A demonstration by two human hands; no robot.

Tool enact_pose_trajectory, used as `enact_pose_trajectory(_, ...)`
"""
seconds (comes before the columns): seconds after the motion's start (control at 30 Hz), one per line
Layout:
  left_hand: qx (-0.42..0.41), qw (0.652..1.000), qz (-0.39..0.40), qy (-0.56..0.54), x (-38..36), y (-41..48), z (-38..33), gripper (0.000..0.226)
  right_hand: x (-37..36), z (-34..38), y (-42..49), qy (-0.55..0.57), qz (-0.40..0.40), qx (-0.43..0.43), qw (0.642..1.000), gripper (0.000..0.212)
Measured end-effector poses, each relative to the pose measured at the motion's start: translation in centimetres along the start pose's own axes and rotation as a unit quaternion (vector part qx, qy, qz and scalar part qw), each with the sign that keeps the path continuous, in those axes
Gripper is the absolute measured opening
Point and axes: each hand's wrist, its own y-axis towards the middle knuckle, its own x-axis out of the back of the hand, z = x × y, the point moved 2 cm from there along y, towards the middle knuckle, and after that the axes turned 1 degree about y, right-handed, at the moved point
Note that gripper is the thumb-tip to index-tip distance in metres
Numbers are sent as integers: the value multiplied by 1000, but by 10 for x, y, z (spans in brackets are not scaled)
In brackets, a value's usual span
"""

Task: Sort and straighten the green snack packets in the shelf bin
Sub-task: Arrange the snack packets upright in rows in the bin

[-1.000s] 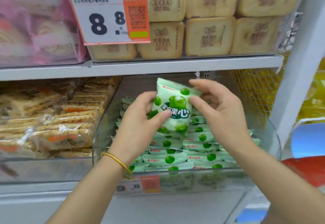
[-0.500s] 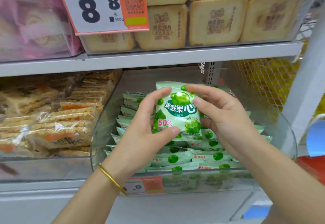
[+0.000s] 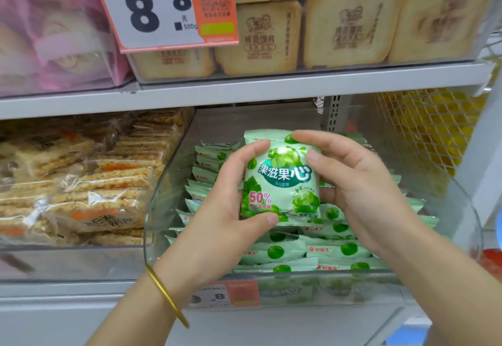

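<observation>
We hold one green packet [image 3: 282, 180] upright over the clear bin [image 3: 163, 196], with its printed front facing us. Our left hand [image 3: 225, 209] grips its left side, thumb under the bottom edge and forefinger curled near the top. Our right hand [image 3: 361, 196] grips the right side, with forefinger and thumb pinching the upper corner. The other green packets [image 3: 307, 250] lie in rows inside the bin, below and behind the held one. A gold bangle [image 3: 165, 296] circles our left wrist. Wrapped crisp bars [image 3: 103, 190] fill the neighbouring bin on the left. On the shelf above sit pale cakes [image 3: 347, 27] and a price card [image 3: 168, 6].
</observation>
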Motion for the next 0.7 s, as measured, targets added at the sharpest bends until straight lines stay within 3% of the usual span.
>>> enact_pose_trajectory(0.07,-5,998,-25,53,1,-1,2,75,-4,0,1,-13,-10,12,1000,30)
enact_pose_trajectory(0.13,-34,981,-88,172,3,-2,4,66,-7,0,2,-24,-33,23,999,38)
enact_pose_trajectory(0.23,-86,908,-193,362,5,-1,0,49,-10,-2,6,-12,-57,28,998,52)
enact_pose_trajectory(0.3,-77,899,-214,373,4,1,-3,43,-12,-4,7,-5,-56,14,998,55)
enact_pose_trajectory(0.37,-58,916,-200,343,0,4,-4,44,-12,-4,6,19,-50,-4,999,48)
enact_pose_trajectory(0.47,-56,924,-167,340,-9,7,0,61,-9,-1,5,52,-37,-22,998,36)
enact_pose_trajectory(0.57,-76,908,-161,379,-12,9,8,71,-5,1,4,59,-32,-35,997,33)
enact_pose_trajectory(0.7,-91,926,-156,331,-7,9,7,51,0,-1,3,54,-32,-47,997,30)
